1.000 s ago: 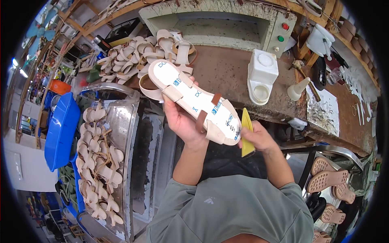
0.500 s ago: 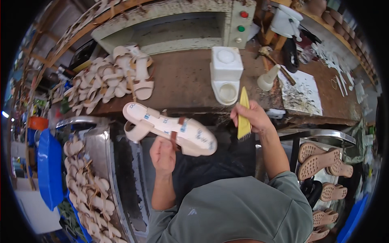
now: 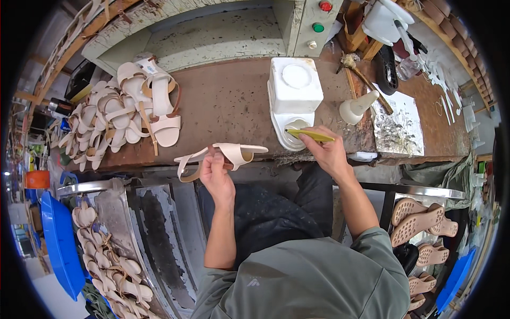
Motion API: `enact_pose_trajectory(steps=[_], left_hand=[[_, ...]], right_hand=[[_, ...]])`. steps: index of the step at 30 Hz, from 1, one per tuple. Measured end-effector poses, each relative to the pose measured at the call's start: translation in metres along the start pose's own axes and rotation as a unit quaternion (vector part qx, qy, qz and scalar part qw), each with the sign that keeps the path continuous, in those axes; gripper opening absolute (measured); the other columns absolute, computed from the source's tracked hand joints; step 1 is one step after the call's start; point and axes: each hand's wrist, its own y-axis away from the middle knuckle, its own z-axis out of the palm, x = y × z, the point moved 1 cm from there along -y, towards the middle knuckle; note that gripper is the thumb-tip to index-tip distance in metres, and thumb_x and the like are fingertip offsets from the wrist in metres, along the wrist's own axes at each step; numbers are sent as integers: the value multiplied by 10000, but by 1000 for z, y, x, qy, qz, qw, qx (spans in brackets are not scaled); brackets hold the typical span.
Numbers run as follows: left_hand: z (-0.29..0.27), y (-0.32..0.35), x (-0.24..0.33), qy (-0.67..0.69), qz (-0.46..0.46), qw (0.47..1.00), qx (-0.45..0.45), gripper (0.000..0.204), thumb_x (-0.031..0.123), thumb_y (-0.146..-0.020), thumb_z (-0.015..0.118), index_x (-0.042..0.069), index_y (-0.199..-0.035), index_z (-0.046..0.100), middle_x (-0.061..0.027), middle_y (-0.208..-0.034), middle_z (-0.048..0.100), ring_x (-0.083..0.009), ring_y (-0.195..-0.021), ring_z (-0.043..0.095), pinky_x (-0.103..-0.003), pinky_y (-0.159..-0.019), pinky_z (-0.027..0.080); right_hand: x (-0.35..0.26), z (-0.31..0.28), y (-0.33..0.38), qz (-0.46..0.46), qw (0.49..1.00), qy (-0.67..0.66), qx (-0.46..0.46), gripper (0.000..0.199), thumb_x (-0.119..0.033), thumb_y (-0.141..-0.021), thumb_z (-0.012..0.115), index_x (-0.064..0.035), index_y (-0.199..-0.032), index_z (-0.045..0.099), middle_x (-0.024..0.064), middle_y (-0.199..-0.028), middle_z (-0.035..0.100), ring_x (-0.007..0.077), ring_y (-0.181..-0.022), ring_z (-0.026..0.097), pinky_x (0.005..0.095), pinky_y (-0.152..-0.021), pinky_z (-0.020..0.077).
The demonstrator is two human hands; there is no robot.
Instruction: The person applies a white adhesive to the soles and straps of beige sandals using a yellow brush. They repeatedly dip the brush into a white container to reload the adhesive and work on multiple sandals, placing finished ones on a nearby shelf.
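My left hand (image 3: 218,179) is closed on a beige open-toe sandal (image 3: 240,153), which it holds edge-on in front of the bench, with a brown piece showing at its strap. In my right hand (image 3: 330,156) is a flat yellow brush (image 3: 316,136), pinched between thumb and fingers. The brush's tip reaches into the round cup at the front of a white dispenser (image 3: 295,93). Its bristles are hidden by the cup's rim. A pale cone-shaped piece (image 3: 357,107) stands on the bench just right of the dispenser.
A pile of beige sandals (image 3: 114,114) lies at the bench's left. A hammer (image 3: 367,81) and a stained paper (image 3: 398,125) are on the right. More sandals (image 3: 114,260) sit on a rack at lower left; perforated soles (image 3: 417,220) stand at right.
The yellow brush has moved left and tipped over into the dispenser's cup. The sandal has been turned from its insole facing up to edge-on. The view has shifted slightly.
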Motion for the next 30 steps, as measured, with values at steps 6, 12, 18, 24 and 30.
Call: enact_pose_trajectory(steps=[6, 12, 18, 24, 30], left_hand=[[-13, 2, 5, 53, -124, 991, -26, 229, 99, -877, 453, -35, -1054, 511, -91, -992, 591, -175, -881, 591, -268, -758, 460], [-4, 27, 32, 164, -143, 973, -74, 422, 265, -949, 323, -28, -1231, 435, -171, -1212, 524, -290, -1145, 490, -434, -976, 372], [-5, 67, 55, 49, -96, 990, -96, 460, 271, -978, 270, -89, -1225, 417, -211, -1220, 510, -301, -1151, 485, -414, -1006, 339], [-8, 98, 60, 32, -103, 990, -93, 411, 185, -959, 289, -113, -1186, 458, -207, -1187, 537, -301, -1125, 499, -380, -997, 336], [17, 125, 131, -281, 178, 908, -256, 190, 43, -811, 485, -65, -851, 635, -188, -869, 632, -287, -793, 610, -351, -788, 458]], right_hand=[[-13, -11, -2, 21, 999, -13, -31, 137, -79, -805, 644, -7, -920, 666, 107, -824, 645, 189, -715, 611, 280, -643, 470], [-16, -18, -3, 45, 996, -36, -67, 127, -74, -804, 660, 16, -894, 662, 46, -778, 629, 112, -690, 562, 245, -606, 431], [-7, -18, -5, 140, 974, -164, -72, 147, -122, -835, 645, 15, -888, 651, 42, -716, 637, 75, -587, 544, 220, -528, 429], [-29, -24, 14, 185, 882, -433, -6, 128, -130, -831, 642, -4, -842, 626, 31, -637, 606, 72, -441, 493, 185, -417, 356], [-108, -24, 51, 116, 850, -501, -111, 170, -102, -846, 614, 50, -920, 625, 80, -676, 629, 91, -470, 526, 204, -438, 410]])
